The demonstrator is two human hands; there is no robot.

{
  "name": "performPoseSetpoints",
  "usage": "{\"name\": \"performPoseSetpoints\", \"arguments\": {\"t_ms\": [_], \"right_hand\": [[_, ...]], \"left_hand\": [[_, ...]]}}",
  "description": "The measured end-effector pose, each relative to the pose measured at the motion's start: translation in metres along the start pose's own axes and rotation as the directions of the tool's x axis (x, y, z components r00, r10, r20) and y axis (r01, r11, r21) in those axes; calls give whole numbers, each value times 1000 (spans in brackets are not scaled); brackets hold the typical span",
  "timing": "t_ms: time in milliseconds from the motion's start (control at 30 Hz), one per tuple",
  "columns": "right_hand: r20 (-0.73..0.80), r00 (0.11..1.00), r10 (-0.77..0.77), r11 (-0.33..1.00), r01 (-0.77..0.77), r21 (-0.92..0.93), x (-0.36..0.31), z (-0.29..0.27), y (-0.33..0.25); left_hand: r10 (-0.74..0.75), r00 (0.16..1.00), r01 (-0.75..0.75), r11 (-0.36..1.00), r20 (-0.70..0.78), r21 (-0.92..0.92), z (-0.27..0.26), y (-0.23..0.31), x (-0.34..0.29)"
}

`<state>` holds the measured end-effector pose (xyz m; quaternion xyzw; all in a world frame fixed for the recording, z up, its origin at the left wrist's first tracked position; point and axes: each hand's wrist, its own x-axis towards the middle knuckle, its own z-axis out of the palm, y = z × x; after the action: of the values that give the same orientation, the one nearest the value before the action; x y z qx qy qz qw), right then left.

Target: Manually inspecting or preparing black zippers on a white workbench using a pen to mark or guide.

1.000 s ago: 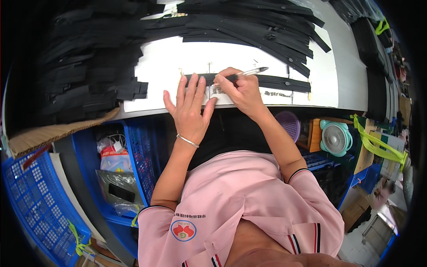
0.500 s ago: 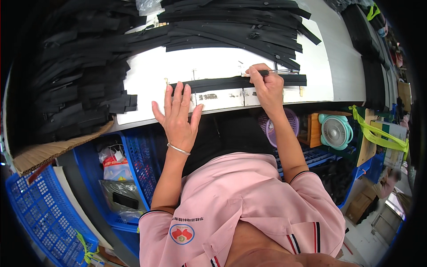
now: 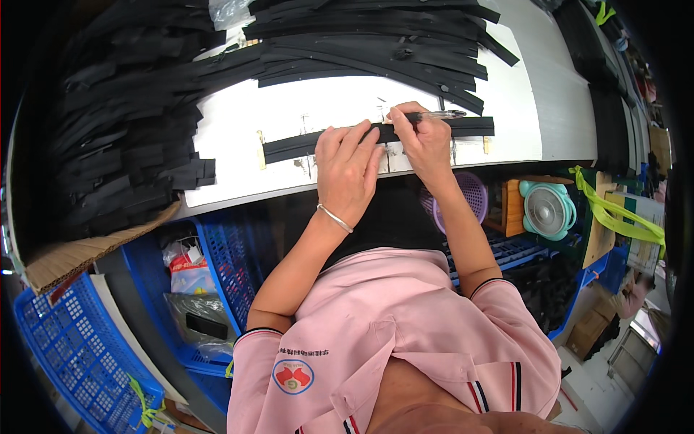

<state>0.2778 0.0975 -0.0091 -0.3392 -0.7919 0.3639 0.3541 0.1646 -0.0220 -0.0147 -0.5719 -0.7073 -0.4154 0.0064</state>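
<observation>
A long black fabric strip [image 3: 289,147] lies crosswise on a white board [image 3: 231,123] with dark marks and small tape pieces at its near part. My left hand [image 3: 345,177], with a bracelet at the wrist, rests palm down with outstretched fingers on the middle of the strip. Just right of it, my right hand [image 3: 429,152] is closed round a pen [image 3: 447,114] with a clear barrel and dark grip. The pen's writing end points left, close to the strip's far edge; its tip is hard to make out beside the fingers.
Black strips lie heaped at the left [image 3: 123,108] and across the far side [image 3: 361,43]. Below the table edge are a blue crate [image 3: 213,253] with bags and a phone-like dark object, a purple basket [image 3: 470,199] and a teal fan [image 3: 546,210]. Cardboard [image 3: 101,249] juts out left.
My left hand has slid right along the strip, from near its left end to its middle beside my right hand. The pen has shifted slightly left with my right hand.
</observation>
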Motion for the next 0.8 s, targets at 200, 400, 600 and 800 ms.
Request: {"name": "performPoseSetpoints", "arguments": {"t_ms": [200,400,600,800], "right_hand": [[59,992,112,952,-124,280,-3,-7,0],[52,998,34,976,-45,214,-4,-3,7],[56,998,-26,991,19,134,-2,-2,9],[-53,986,156,881,-115,458,-6,-58,9]], "left_hand": [[-14,1000,14,1000,-5,6,5,-2,-1],[-6,1000,7,1000,-9,27,7,-3,-3],[19,1000,-20,999,13,32,7,-4,-1],[13,999,-15,998,35,62,7,-4,-2]]}}
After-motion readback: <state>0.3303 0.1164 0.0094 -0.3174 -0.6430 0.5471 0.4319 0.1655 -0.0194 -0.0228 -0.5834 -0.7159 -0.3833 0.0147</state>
